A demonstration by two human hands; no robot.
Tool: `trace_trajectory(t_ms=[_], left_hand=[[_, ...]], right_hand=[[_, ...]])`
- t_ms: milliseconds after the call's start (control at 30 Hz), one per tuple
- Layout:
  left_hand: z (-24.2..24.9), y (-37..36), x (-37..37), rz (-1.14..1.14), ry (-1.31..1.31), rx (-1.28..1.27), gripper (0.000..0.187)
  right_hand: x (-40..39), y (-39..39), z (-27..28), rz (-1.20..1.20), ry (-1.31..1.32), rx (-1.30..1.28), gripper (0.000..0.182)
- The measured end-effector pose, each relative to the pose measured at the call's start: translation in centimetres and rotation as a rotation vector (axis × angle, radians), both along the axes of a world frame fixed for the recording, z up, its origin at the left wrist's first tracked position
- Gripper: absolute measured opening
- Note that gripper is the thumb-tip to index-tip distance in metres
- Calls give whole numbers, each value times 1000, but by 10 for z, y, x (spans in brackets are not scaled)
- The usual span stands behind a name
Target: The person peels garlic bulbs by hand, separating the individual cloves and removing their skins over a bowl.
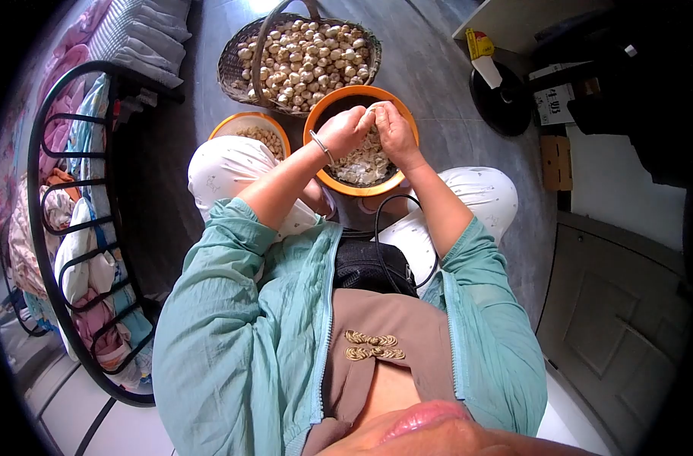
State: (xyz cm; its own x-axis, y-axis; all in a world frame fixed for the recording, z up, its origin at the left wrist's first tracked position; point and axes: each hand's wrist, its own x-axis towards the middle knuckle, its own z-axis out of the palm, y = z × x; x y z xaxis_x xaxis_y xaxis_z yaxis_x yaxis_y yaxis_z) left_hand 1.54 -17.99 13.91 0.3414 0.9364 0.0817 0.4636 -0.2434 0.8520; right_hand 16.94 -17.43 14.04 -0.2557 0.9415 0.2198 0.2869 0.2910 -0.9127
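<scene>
Lying toward the near edge of the large bowl (pixel 359 191), garlic skins (pixel 363 166) are filling its bottom. Over its far half, the left hand (pixel 346 132) and right hand (pixel 397 135) are pinching a small pale piece (pixel 374 108), fingertips meeting. Beside its left edge, a smaller bowl (pixel 284 135) is holding cloves (pixel 261 137). Beyond, a basket (pixel 229 67) is carrying garlic bulbs (pixel 316 61).

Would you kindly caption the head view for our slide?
Left hand and right hand meet over garlic skins in an orange-rimmed basin.
</scene>
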Motion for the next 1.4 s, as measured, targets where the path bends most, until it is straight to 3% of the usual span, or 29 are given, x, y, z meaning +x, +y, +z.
trace_trajectory(t_ms=[167, 233, 267, 300, 367, 433, 500, 600, 733, 800, 867, 933, 1000, 1067, 1133, 1167, 1233, 1267, 1400], left_hand=[[1, 0, 1, 85, 48, -80, 37], [12, 3, -2, 83, 24, -237, 35], [9, 5, -5, 96, 49, -234, 34], [8, 6, -6, 86, -52, -285, 36], [7, 5, -7, 125, -128, -311, 37], [6, 8, -11, 103, -130, -413, 36], [5, 9, -13, 82, -133, -513, 35], [3, 8, -12, 55, -108, -520, 36], [8, 9, -8, 45, -223, -578, 36], [5, 9, -6, 52, -201, -512, 35], [-2, 9, -7, 61, -179, -445, 34], [-6, 9, -8, 45, -324, -495, 31], [-7, 10, -9, 63, -325, -525, 29], [-6, 11, -10, 87, -329, -557, 27], [-3, 10, -11, 93, 138, -454, 32], [-6, 9, -12, 93, 138, -454, 32], [2, 4, -11, 32, 165, -212, 42], [7, 5, -9, 47, 135, -505, 44], [6, 5, -4, 36, -63, -537, 47]], right_hand=[[0, 0, 0, -19, -15, -6, 26], [3, 3, 1, -4, -18, -67, 28], [4, 8, -12, 37, 91, -115, 30], [5, 9, -12, 38, 91, -119, 30], [8, 10, -12, 83, 200, -333, 31], [10, 11, -10, 55, 225, -374, 29], [14, 10, -7, 24, 418, -655, 27], [14, 10, -6, 20, 484, -771, 26], [10, 11, -20, 20, 396, -709, 25], [4, 10, -31, 45, 190, -297, 25], [4, 12, -38, 51, 226, -319, 24], [4, 10, -28, 56, 263, -340, 24], [9, 7, -7, 41, 448, -789, 24], [10, 7, -4, 44, 480, -816, 24], [9, 7, -4, 46, 515, -844, 24], [9, 7, -5, 51, 475, -821, 24], [9, 6, -8, 56, 437, -798, 24], [8, 6, -10, 46, 414, -773, 25], [2, 3, -7, 3, 338, -734, 27]])
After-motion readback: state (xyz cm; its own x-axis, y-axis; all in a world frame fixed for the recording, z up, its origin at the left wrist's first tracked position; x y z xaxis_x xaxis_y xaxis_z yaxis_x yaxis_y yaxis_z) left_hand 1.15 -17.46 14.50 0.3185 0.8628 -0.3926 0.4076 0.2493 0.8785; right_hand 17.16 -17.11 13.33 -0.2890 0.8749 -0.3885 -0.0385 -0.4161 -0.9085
